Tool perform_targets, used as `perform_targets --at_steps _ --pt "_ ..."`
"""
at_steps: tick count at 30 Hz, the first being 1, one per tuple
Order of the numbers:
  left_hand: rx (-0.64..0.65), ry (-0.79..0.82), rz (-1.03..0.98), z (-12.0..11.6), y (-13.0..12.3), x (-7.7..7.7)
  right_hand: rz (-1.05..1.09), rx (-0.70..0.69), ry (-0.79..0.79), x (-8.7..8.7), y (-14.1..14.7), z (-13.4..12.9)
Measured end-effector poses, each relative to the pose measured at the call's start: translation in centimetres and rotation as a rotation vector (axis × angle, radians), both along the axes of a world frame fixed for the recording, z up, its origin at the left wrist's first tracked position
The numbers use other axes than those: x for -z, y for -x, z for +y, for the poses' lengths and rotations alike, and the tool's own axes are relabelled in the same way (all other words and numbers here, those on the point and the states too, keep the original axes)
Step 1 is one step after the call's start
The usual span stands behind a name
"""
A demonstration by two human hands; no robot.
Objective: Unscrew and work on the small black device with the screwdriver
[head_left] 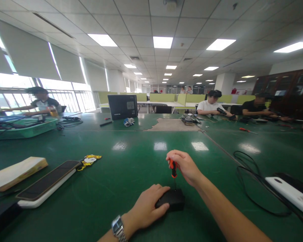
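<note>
A small black box (pixel 176 201) lies on the green table (pixel 131 148). My left hand (pixel 151 205), with a watch (pixel 118 227) on its wrist, grips the box from its left side, fingers on top and thumb along the near side. Above the box, my right hand (pixel 183 164) is closed round the handle of a red and black screwdriver (pixel 174 170). The screwdriver stands upright, its thin shaft pointing down to the top of the box. Whether the tip sits in a screw is too small to tell.
Left are a phone (pixel 49 178) on a white device, a pale block (pixel 17 172), a yellow tag (pixel 89 161) and a green basket (pixel 35 127). Right are black cables (pixel 244 181) and a white device (pixel 290 195). Beyond are a monitor (pixel 123 107) and people seated round the table.
</note>
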State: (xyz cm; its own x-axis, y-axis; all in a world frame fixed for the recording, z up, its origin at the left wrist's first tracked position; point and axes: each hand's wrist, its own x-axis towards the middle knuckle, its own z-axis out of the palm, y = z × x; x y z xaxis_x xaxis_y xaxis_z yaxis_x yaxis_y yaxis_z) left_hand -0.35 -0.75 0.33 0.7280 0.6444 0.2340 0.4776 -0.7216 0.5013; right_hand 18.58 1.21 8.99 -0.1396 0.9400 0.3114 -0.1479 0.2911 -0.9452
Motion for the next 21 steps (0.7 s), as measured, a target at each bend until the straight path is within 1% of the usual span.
perform_targets --at_steps 2,4,6,13,16,18,21 --pt "-0.002 0.006 -0.002 -0.01 -0.01 -0.05 0.03 -0.029 -0.011 0.04 -0.05 0.0" --pt "-0.005 0.009 -0.002 0.01 -0.04 -0.04 0.133 -0.079 -0.023 0.17 0.02 0.07" --pt "-0.01 0.006 0.0 0.03 -0.08 0.04 0.211 -0.099 -0.026 0.32 0.18 0.15" --pt "-0.006 0.001 -0.004 0.01 -0.1 0.09 0.163 -0.111 0.028 0.64 0.59 0.08" --pt "-0.006 0.0 0.003 -0.02 -0.08 -0.03 0.175 -0.068 0.037 0.67 0.56 0.06" --pt "-0.008 0.0 0.005 -0.03 -0.07 -0.09 0.208 -0.041 0.034 0.68 0.49 0.12" --pt "-0.012 0.007 0.008 -0.04 -0.08 -0.15 0.3 -0.049 0.025 0.69 0.33 0.28"
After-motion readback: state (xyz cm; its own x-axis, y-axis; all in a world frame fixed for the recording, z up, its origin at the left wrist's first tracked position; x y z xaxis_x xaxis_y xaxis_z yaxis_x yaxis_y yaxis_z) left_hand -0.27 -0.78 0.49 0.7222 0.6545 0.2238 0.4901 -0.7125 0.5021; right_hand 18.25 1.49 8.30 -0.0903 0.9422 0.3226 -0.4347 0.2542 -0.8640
